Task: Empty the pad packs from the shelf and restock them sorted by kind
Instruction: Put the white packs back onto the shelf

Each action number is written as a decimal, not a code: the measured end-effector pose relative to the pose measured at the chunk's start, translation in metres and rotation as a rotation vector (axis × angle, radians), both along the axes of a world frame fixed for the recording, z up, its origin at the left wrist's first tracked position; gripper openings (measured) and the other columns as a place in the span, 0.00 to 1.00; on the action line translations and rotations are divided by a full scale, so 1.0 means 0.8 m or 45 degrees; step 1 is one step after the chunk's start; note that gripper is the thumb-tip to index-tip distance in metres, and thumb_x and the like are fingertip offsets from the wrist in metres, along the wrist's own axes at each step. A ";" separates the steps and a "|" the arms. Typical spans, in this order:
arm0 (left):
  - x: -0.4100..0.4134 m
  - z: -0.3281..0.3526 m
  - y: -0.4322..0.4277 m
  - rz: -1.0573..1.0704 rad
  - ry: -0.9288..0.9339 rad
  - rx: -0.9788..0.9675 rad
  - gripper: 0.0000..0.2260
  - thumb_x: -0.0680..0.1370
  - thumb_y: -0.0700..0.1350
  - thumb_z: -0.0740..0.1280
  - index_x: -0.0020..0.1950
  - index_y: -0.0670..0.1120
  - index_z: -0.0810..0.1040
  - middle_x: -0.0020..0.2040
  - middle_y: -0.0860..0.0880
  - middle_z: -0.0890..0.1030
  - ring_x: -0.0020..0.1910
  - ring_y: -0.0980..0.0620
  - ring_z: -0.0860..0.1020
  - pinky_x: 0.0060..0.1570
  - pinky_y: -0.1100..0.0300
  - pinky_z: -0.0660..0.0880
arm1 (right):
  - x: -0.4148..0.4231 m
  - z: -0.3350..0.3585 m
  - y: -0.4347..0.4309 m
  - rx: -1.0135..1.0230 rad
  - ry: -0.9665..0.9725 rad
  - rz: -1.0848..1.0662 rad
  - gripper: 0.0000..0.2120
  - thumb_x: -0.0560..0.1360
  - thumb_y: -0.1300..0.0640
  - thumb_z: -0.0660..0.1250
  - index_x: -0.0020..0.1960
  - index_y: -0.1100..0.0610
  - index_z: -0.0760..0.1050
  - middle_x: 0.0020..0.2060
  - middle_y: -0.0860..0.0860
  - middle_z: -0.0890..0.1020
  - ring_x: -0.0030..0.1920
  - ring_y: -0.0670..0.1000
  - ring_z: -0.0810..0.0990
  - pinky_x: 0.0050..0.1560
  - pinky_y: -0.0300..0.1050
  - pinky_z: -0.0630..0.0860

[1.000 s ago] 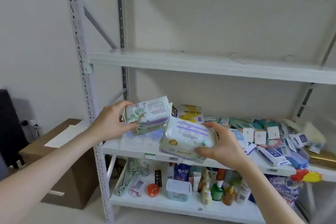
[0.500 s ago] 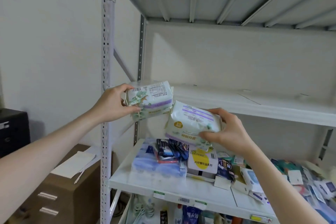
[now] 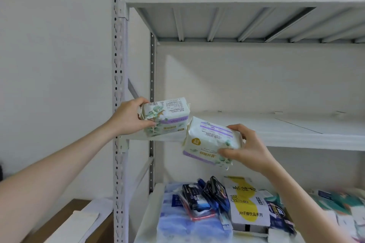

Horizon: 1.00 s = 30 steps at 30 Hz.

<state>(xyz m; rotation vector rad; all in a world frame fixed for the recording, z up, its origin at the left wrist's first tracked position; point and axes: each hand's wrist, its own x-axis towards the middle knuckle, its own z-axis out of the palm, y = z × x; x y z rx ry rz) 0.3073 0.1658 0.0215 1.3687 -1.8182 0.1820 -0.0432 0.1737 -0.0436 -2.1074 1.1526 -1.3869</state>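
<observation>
Left hand [image 3: 128,117] grips a leafy pack [image 3: 166,118] at the middle shelf's [image 3: 296,134] left end, right hand [image 3: 248,150] grips a striped pack [image 3: 209,140] just beside it, above the lower shelf's [image 3: 146,219] dark packets [image 3: 199,197] and yellow box [image 3: 246,207].

The person's left hand [image 3: 128,117] and right hand [image 3: 250,150] are both bare, with slim fingers and short plain nails, and each runs back into a bare forearm, the left forearm [image 3: 59,163] uncovered to the view's lower left edge and the right forearm [image 3: 308,203] to its lower right.

Yellow-white box [image 3: 246,209] beside dark packets [image 3: 197,197]; cardboard box [image 3: 102,231] lower left.
</observation>
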 end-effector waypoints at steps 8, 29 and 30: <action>0.027 0.067 -0.095 -0.062 -0.044 0.101 0.29 0.64 0.54 0.80 0.61 0.48 0.76 0.53 0.54 0.77 0.46 0.56 0.75 0.42 0.63 0.68 | 0.040 0.039 -0.064 -0.086 -0.031 -0.120 0.28 0.58 0.51 0.80 0.55 0.46 0.76 0.45 0.42 0.82 0.42 0.38 0.81 0.36 0.36 0.79; 0.038 0.140 -0.381 -0.158 0.047 0.695 0.23 0.68 0.42 0.79 0.59 0.42 0.76 0.51 0.42 0.84 0.49 0.45 0.83 0.56 0.49 0.79 | 0.066 0.129 -0.332 -0.065 0.162 -0.155 0.24 0.59 0.59 0.81 0.52 0.48 0.77 0.42 0.47 0.84 0.42 0.46 0.84 0.46 0.47 0.82; 0.039 0.139 -0.396 -0.152 0.045 0.703 0.22 0.68 0.42 0.79 0.59 0.42 0.77 0.51 0.42 0.84 0.49 0.44 0.83 0.56 0.50 0.79 | 0.070 0.131 -0.343 -0.068 0.183 -0.170 0.24 0.59 0.58 0.81 0.51 0.48 0.77 0.42 0.46 0.84 0.42 0.46 0.83 0.46 0.48 0.81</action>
